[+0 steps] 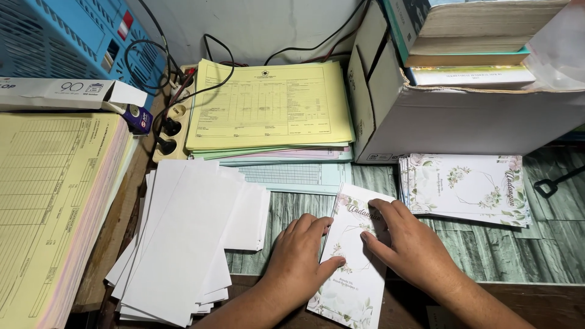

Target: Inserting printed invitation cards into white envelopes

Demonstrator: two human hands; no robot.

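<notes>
A white card with a floral print [352,286] lies on the green wood-pattern table top [518,250] at the near edge, tilted slightly. My left hand [301,250] rests on its left side, fingers bent, thumb on the card. My right hand [405,240] presses flat on its upper right part. Both hands hold the card down. A stack of the same floral cards [466,189] sits to the right of my right hand. A fanned pile of plain white envelopes [183,244] lies left of my left hand.
Stacked yellow, green and pink forms [268,106] lie at the back centre. A thick pad of yellow forms [52,207] fills the left. A white cardboard box [463,116] holding books stands back right. A power strip with plugs [170,128] and cables sits back left.
</notes>
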